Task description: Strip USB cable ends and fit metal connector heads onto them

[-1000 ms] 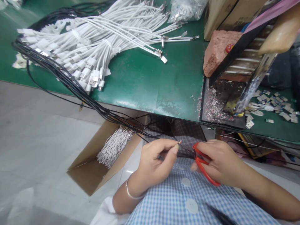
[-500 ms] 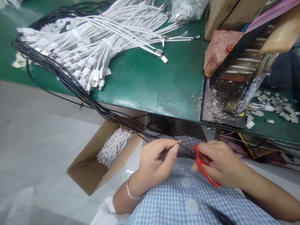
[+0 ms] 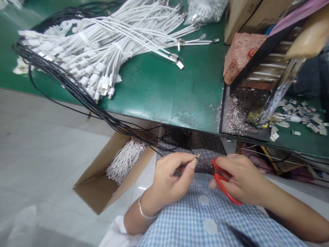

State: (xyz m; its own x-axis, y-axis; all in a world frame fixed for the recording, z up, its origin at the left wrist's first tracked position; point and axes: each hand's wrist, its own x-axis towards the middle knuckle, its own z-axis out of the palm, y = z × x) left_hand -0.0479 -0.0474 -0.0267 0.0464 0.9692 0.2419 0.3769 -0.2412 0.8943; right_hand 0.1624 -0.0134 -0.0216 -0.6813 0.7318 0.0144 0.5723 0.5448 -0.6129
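Note:
My left hand point(image 3: 169, 178) is closed in a pinch on the stripped end of a thin black cable point(image 3: 77, 92), its tip showing just past my thumb and forefinger. My right hand point(image 3: 239, 178) is closed around red-handled scissors point(image 3: 222, 180), whose dark blades point left towards that cable end. Both hands are held over my lap, below the front edge of the green table point(image 3: 159, 89). The black cable runs with several others up over the table edge to a bundle at the left.
A big heap of white USB cables point(image 3: 102, 44) covers the table's far left. A cardboard box point(image 3: 113, 171) with white cable pieces stands on the floor to my left. A brick point(image 3: 239, 55), a black tray of scraps point(image 3: 236, 116) and loose metal connector shells point(image 3: 300, 113) lie to the right.

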